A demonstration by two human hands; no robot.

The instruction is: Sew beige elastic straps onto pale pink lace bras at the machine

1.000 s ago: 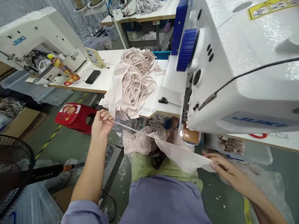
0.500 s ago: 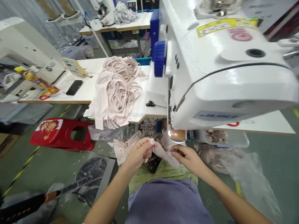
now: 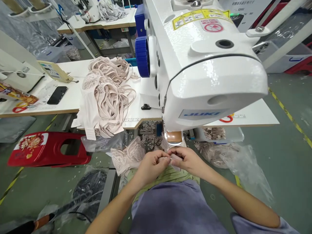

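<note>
A pale pink lace bra (image 3: pixel 130 156) hangs over my lap, below the sewing machine (image 3: pixel 212 97). My left hand (image 3: pixel 154 165) is closed in a pinch on a thin pale edge of it. Beside it, my right hand (image 3: pixel 188 161) is closed on the same pale fabric, a small piece of which shows between the fingers. The fingertips of both hands nearly meet, just in front of the machine's lit needle area. My fingers hide most of the gripped part.
A heap of pale pink bras (image 3: pixel 109 97) lies on the white table (image 3: pixel 131 122) at left, with a black phone (image 3: pixel 57 95) and red-handled scissors (image 3: pixel 20 108) beyond. A red stool (image 3: pixel 48 148) stands on the floor. A clear plastic bin (image 3: pixel 234 134) sits right of the machine.
My hands have come together, and the fabric stretched between them is now bunched at the fingertips. The head view has turned to the right.
</note>
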